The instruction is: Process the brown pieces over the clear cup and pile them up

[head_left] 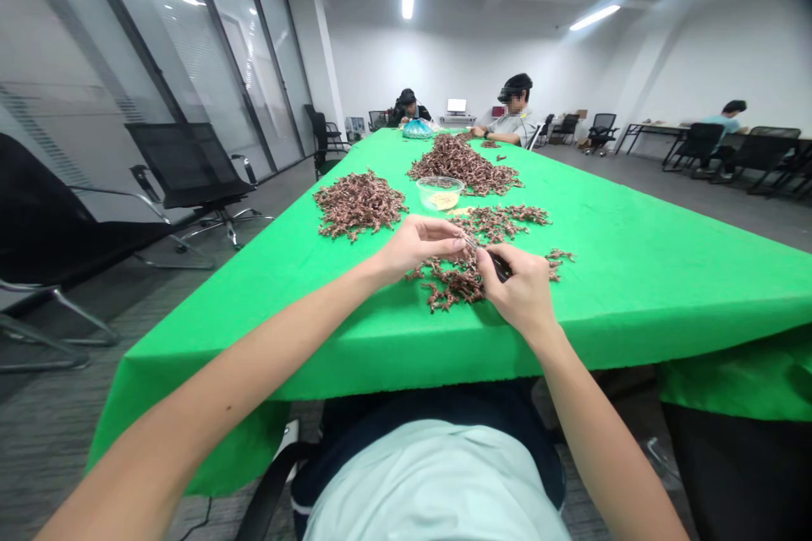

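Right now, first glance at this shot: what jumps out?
The bright green tablecloth grabs the eye first, with heaps of brown twiggy sprigs spread along it. In the foreground, the left hand and right hand meet over the nearest heap, a glass bowl just beyond them.

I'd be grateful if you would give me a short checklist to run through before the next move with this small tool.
1. Small dark tool gripped in the right hand: ok, held firmly in the fingers.
2. Left hand at the tool's metal tip: cannot tell whether it pinches anything.
3. Brown twig pile: ok, directly beneath both hands.
4. Glass bowl of pale yellow bits: ok, upright and apart from the hands.
5. Green cloth under the work: ok, lying flat on the tabletop.
6. Co-worker: ok, seated at the far end, away from these hands.
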A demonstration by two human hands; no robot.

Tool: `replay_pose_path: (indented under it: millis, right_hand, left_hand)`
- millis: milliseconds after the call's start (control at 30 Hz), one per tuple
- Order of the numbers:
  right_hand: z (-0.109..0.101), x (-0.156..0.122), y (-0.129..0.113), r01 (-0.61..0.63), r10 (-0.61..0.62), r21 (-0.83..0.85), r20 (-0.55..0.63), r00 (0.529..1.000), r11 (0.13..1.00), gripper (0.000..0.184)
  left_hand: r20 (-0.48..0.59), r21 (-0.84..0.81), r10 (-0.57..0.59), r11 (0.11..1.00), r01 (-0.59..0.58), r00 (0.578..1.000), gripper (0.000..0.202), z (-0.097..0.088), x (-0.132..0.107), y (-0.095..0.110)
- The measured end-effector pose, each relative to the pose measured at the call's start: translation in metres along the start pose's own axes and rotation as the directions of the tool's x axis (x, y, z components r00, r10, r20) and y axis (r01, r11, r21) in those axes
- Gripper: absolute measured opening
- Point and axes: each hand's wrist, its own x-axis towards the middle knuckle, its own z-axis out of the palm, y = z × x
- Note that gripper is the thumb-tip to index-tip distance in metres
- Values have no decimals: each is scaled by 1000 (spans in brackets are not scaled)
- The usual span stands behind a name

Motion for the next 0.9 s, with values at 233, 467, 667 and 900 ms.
replay_pose_path:
  millis: [233,467,667,900]
  right_hand:
    - [-2,2,-1,0,0,-9,8,1000,1000,36]
    - [-10,3,-5,-179,144,229,164,976,957,49]
    - [-9,2,-7,-185,118,307,226,967,933,45]
    - [12,26,-1,359,-331,-227,152,931,906,34]
  left_hand:
    - [29,135,95,986,-98,995,32,-3,1,-4]
    - [60,453,298,842,-292,953,27,2,-6,11]
    - [-34,292,141,948,-125,989,31,-6,-13,13]
    - [-78,5,-186,982,187,979,33,-47,-34,0]
